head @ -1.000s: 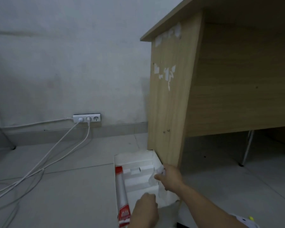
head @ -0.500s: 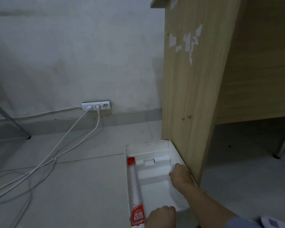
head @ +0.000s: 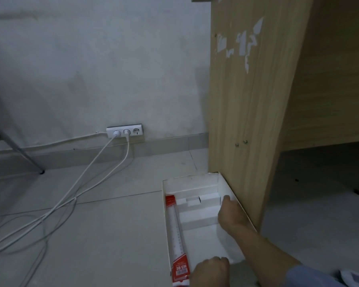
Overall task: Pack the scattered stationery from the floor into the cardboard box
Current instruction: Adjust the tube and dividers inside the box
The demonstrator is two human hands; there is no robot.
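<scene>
A shallow white cardboard box point(head: 195, 179) lies open on the floor against the wooden desk's side panel. White dividers split its inside into compartments. A ruler in a red and clear sleeve marked 30 cm point(head: 177, 235) lies along the box's left wall. My right hand point(head: 229, 214) reaches into the box along its right wall. Its fingers curl near the far right compartment, and what they hold is hidden. My left hand point(head: 210, 272) sits at the box's near end, fingers curled over the edge beside the ruler's near tip.
The wooden desk panel point(head: 243, 100) stands tight against the box's right side. A wall socket point(head: 124, 132) feeds white cables point(head: 71, 199) that trail across the tiled floor on the left. A metal leg point(head: 19, 150) slants at far left.
The view has dropped and shifted left. My right hand has slid farther into the box along its right wall. My left hand stays at the near end.
</scene>
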